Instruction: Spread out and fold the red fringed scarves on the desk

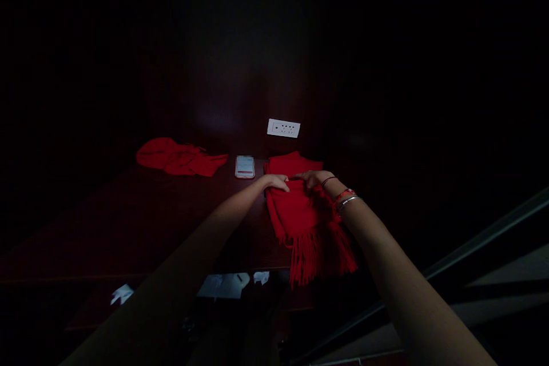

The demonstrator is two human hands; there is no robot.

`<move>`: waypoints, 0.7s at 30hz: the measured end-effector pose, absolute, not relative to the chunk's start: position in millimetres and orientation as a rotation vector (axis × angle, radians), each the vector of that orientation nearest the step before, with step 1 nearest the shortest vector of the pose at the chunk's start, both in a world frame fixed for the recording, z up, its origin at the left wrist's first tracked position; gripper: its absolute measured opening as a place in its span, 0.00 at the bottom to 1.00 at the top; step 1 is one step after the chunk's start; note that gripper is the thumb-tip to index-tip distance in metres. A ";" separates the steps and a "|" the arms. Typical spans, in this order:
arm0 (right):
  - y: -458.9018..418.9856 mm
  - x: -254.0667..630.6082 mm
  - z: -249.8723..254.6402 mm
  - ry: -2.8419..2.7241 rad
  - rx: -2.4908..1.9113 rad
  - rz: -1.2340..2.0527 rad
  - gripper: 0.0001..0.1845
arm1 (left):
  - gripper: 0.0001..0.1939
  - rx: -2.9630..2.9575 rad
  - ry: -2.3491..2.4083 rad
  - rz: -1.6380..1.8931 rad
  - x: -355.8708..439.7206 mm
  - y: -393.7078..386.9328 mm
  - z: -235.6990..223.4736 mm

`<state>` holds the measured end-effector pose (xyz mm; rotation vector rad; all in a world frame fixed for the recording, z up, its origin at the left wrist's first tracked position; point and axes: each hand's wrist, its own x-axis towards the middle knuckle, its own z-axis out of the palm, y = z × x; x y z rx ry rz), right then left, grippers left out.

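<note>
A red fringed scarf (295, 211) lies folded at the right end of a dark wooden table, its tassels hanging over the front edge. At the scarf's left side, my left hand (278, 182) has its fingers closed on the cloth. Opposite it, my right hand (315, 177) bends over the same fold, fingers curled onto the fabric, with bracelets at the wrist. Part of the right fingers is lost in shadow. Behind both hands more of the red cloth lies flat toward the wall.
A lit phone (245, 166) rests left of the scarf. Farther left lies a crumpled red cloth (180, 157). A white socket plate (283, 128) is on the back wall. White papers (223, 285) sit below the table edge (150, 275). The surroundings are very dark.
</note>
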<state>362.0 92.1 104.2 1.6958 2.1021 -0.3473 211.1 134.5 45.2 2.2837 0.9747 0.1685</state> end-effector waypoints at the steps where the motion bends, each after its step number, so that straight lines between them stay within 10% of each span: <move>1: 91.4 360.0 103.9 2.085 1.706 -0.356 0.41 | 0.16 2.272 0.976 0.193 211.3 134.7 43.9; 9: 90.0 348.0 100.0 1.993 1.793 -0.281 0.37 | 0.28 2.203 1.031 0.389 217.2 129.2 40.3; 21: 61.3 349.1 136.5 1.933 1.824 -0.110 0.23 | 0.16 2.371 0.888 0.461 218.5 105.3 85.7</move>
